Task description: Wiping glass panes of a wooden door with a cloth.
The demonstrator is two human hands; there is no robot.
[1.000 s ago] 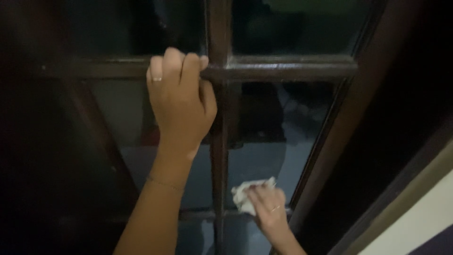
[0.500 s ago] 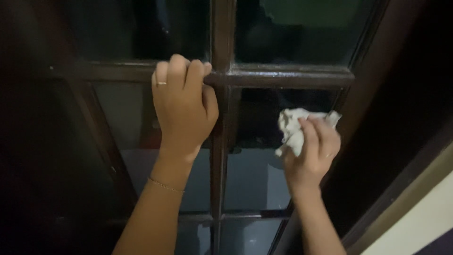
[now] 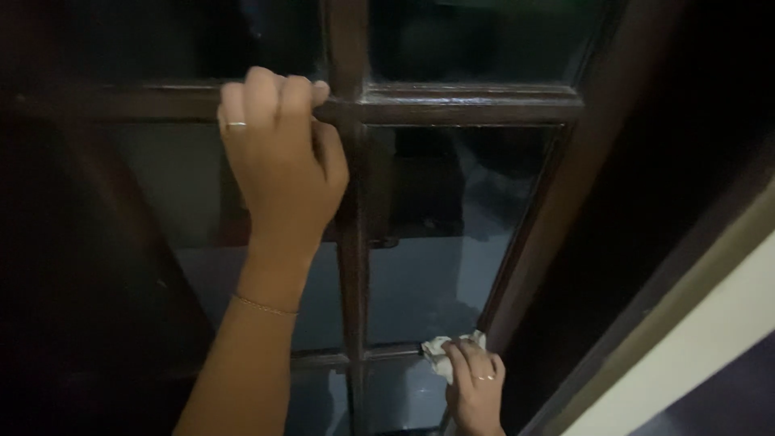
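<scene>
A crumpled white cloth [image 3: 442, 353] is pinched between the fingers and thumb of the right hand [image 3: 475, 387] and is pressed against the lower corner of a glass pane [image 3: 440, 242], just where the pane meets the horizontal wooden bar [image 3: 395, 350] beneath it. The wad is bunched rather than folded, so that a soft, creased lump is offered to the glass; it appears thin and limp, whether fabric or paper cannot be told. A thin ring is worn on one finger of this hand.

The pane is smooth and dark, and a dim reflection is carried on it. It is bounded by a dark brown wooden frame whose vertical bar [image 3: 352, 242] and upper cross bar [image 3: 468, 101] are glossy, as if varnished, with moulded edges that catch the light.

The upper cross bar is gripped by the left hand [image 3: 278, 157], whose fingers are curled over its top edge and closed together, the back of the hand turned towards the camera. The hold is judged to steady the window leaf, or the body, while the lower corner is reached. A ring is seen on one finger and a fine chain bracelet [image 3: 262, 305] at the wrist.

To the right, a pale wall edge [image 3: 686, 355] is seen beside the frame.
</scene>
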